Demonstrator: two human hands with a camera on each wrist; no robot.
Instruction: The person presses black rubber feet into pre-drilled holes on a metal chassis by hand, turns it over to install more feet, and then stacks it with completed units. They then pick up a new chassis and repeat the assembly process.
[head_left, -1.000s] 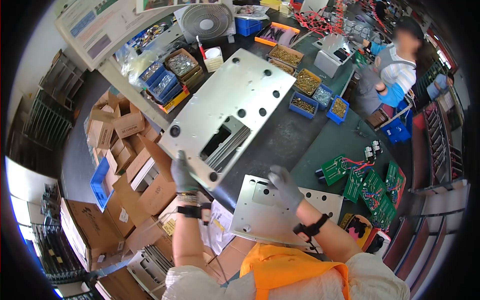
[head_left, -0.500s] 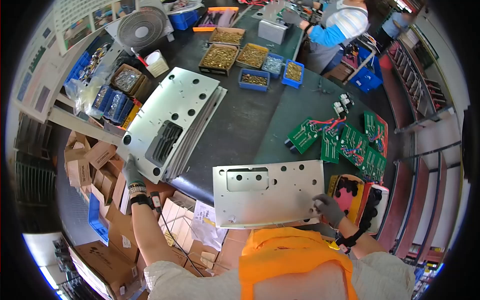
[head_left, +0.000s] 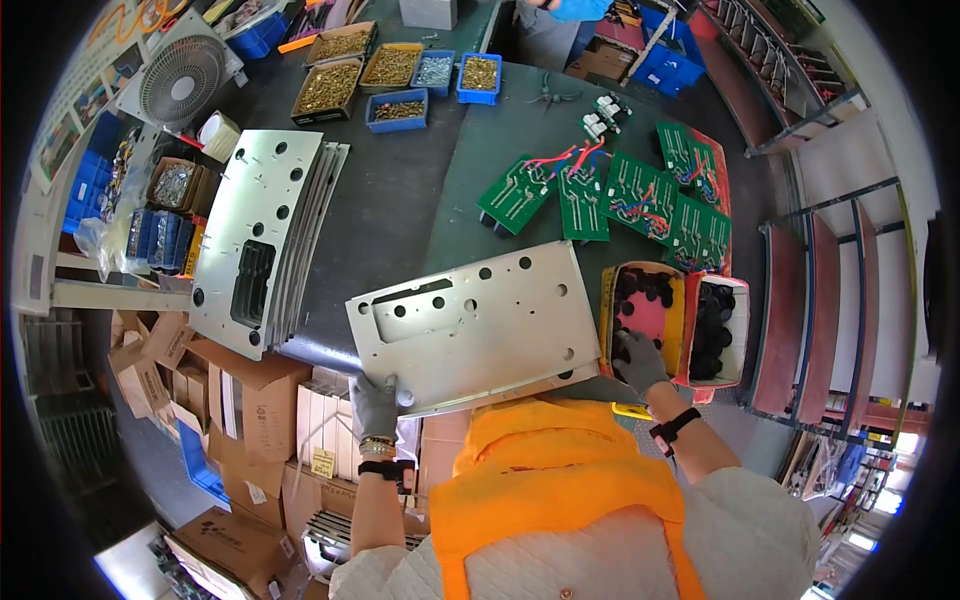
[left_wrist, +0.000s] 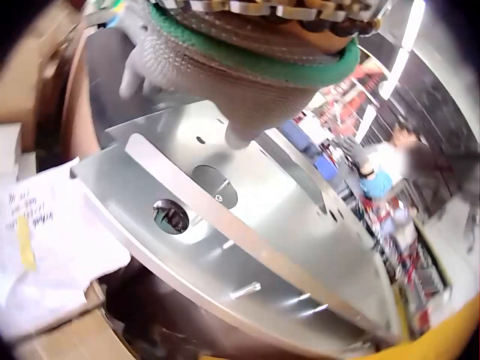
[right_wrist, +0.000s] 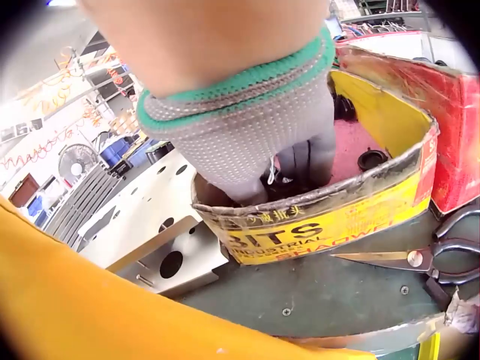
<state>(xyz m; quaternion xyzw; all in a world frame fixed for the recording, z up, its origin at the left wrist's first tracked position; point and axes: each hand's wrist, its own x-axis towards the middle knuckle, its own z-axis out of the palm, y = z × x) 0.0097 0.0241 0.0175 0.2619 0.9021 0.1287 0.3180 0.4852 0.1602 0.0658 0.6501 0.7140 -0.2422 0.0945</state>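
Observation:
A metal panel (head_left: 470, 325) with round holes lies at the bench's front edge. My gloved left hand (head_left: 378, 408) is at its lower left corner, thumb on the top face; the left wrist view shows this hand (left_wrist: 217, 82) gripping the panel edge (left_wrist: 247, 217), whose folded side has studs. My gloved right hand (head_left: 640, 362) reaches into a yellow box (head_left: 607, 300) of black round parts (head_left: 650, 285). In the right wrist view the fingers of this hand (right_wrist: 251, 146) point down inside the yellow box (right_wrist: 322, 232), fingertips partly hidden by its wall.
Stacked panels (head_left: 270, 180) stand at the left. Green circuit boards (head_left: 585, 200) lie behind the panel. A box of black parts (head_left: 715, 330) adjoins the yellow box. Trays of screws (head_left: 325, 88) sit farther back. Scissors (right_wrist: 420, 259) lie beside the yellow box.
My left hand has left the stacked panels and come to the front panel's corner. My right hand has moved from the panel's right edge into the yellow box. The front panel is more tilted.

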